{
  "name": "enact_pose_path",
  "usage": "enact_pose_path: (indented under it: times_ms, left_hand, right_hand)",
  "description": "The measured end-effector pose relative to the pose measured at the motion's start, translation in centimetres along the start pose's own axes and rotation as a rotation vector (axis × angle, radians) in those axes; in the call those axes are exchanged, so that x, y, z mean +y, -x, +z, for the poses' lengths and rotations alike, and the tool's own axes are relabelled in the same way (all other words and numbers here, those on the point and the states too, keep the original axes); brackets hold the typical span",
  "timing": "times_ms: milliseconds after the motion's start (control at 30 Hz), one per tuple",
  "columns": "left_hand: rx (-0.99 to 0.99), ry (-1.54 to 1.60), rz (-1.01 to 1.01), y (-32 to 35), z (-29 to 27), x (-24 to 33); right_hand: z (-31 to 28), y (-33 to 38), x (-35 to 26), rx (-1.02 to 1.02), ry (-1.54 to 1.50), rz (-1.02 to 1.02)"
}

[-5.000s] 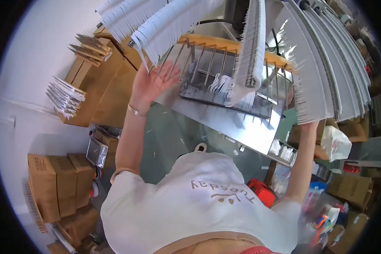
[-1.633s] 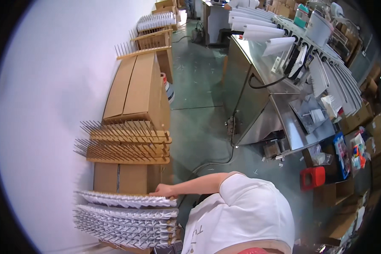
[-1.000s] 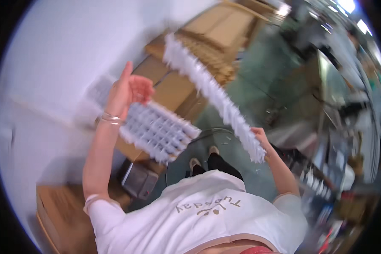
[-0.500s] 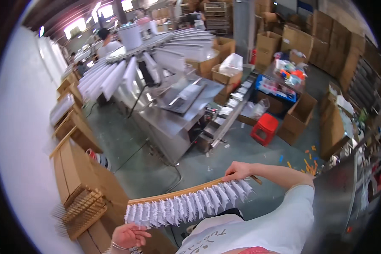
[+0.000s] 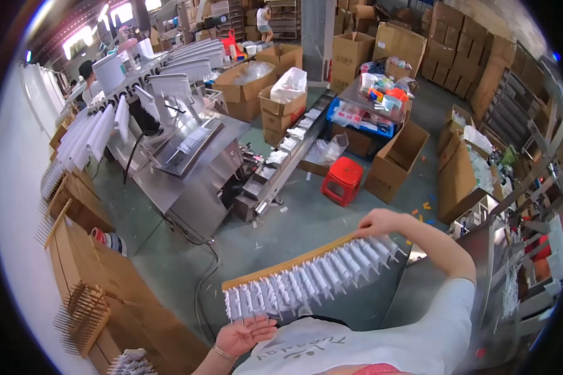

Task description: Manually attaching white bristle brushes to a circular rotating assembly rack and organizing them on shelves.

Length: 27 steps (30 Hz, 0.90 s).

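A long wooden rack (image 5: 288, 265) crosses in front of me, its right end higher than its left. Rows of white, narrow, ragged-edged pieces (image 5: 306, 281) line its lower side, too small to name. My right hand (image 5: 380, 224) is closed around the rack's upper right end. Below the left end, my left hand (image 5: 246, 333) lies palm up with fingers stretched out, close to the lowest white pieces. Whether its fingertips touch them I cannot tell.
Cardboard boxes (image 5: 131, 294) line the left wall, with spiked wooden racks (image 5: 81, 319) on top. Ahead stand a steel machine (image 5: 194, 206) with a round rack of white rolls and a conveyor (image 5: 288, 150). A red stool (image 5: 342, 181) and a metal bench (image 5: 444, 275) are at right.
The rack has moved right, still held in my right hand. My left hand has moved right too, its palm turned up more. The view has swung to the right.
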<state>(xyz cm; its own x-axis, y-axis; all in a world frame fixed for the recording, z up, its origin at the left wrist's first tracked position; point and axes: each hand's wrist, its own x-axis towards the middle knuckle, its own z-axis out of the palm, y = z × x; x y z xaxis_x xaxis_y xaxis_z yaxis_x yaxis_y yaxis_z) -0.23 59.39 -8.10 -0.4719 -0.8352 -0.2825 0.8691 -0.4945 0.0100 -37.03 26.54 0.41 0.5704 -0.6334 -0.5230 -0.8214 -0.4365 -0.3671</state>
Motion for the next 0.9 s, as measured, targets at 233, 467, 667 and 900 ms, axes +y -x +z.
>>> enact_pose_path:
  times_ms: [233, 467, 667, 900]
  left_hand:
    - [-0.128, -0.201, 0.142, -5.1, 3.9, 2.6]
    - [-0.177, -0.313, 0.204, -8.0, 6.2, 12.3]
    - [-0.065, -0.447, 0.324, -8.0, 6.8, 18.9]
    - [-0.151, -0.696, 0.026, -9.4, 8.5, 30.3]
  right_hand:
    - [-4.5, 4.2, 1.1, 1.117, 0.065, 0.021]
    - [-5.1, -3.0, 0.1, 0.733, -1.149, 0.339]
    - [-9.9, -12.3, -3.9, 0.585, -1.350, 0.210]
    - [-15.1, -16.1, -7.1, 0.736, -1.480, 0.044]
